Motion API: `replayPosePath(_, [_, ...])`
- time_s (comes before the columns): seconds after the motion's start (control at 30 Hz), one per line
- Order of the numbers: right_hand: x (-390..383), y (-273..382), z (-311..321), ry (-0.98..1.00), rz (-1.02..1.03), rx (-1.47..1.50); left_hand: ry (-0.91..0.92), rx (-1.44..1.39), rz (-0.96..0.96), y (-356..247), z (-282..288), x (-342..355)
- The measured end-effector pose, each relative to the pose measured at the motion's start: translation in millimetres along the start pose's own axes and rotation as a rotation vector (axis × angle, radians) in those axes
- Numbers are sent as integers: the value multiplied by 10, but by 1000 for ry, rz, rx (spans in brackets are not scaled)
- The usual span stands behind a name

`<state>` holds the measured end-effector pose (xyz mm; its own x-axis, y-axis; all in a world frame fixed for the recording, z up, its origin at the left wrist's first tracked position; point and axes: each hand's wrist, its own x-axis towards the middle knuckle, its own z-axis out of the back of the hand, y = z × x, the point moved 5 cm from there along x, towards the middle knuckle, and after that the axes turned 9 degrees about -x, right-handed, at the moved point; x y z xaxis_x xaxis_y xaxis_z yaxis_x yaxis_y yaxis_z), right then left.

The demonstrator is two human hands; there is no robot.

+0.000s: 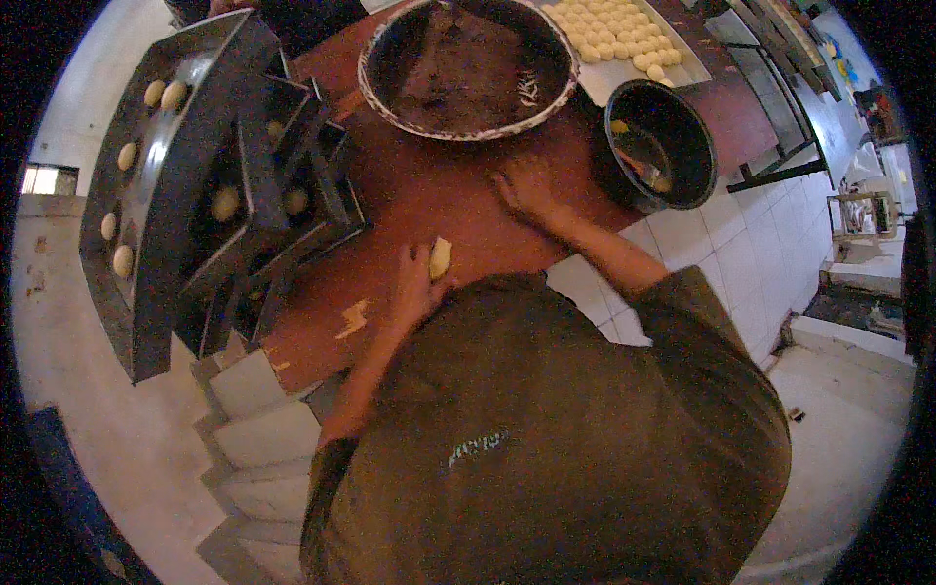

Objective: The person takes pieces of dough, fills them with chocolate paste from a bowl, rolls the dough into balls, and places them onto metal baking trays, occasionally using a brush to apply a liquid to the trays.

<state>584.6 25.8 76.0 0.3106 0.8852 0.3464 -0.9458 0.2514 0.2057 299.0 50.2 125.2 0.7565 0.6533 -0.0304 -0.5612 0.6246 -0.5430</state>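
Observation:
My left hand (421,278) grips a pale, elongated piece of dough (441,257) at the near edge of the reddish-brown worktop (405,200). Farther forward and to the right, my right hand (526,190) is low over the worktop, fingers apart and slightly bent, with nothing visible in it. It is between a large round pan (468,68) with a whitish, smeared rim and a dark bucket (682,146) holding something indistinct. Some pale flakes (351,317) lie left of my left hand.
Dark metal trays (156,244) stand stacked askew on the left, with pale dough balls on them. A tray of many dough balls (690,68) sits at the back right. A person's hand (219,8) shows at the top left. Tiled surfaces and metal racks (814,112) are on the right.

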Motion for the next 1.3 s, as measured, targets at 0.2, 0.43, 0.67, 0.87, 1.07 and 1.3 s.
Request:
replayPosePath(0.2, [-641, 334, 19, -58, 439, 321, -80, -264, 126, 512, 363, -337])
replayPosePath(0.43, [-181, 287, -30, 84, 135, 228, -215, -152, 557, 813, 1073, -1018])
replayPosePath(0.67, [-701, 232, 919, 50, 295, 197, -665, -329, 273, 1823, 435, -1682])
replayPosePath(0.87, [-681, 310, 710, 155, 390, -22, -890, -217, 474, 1143, 865, -1527])
replayPosePath(1.07, [141, 1155, 1690, 1121, -119, 693, -714, -111, 459, 1212, 852, -1536])
replayPosePath(1.3, [2646, 4451, 3532, -61, 965, 561, -803, -641, 414, 1620, 461, -1625])
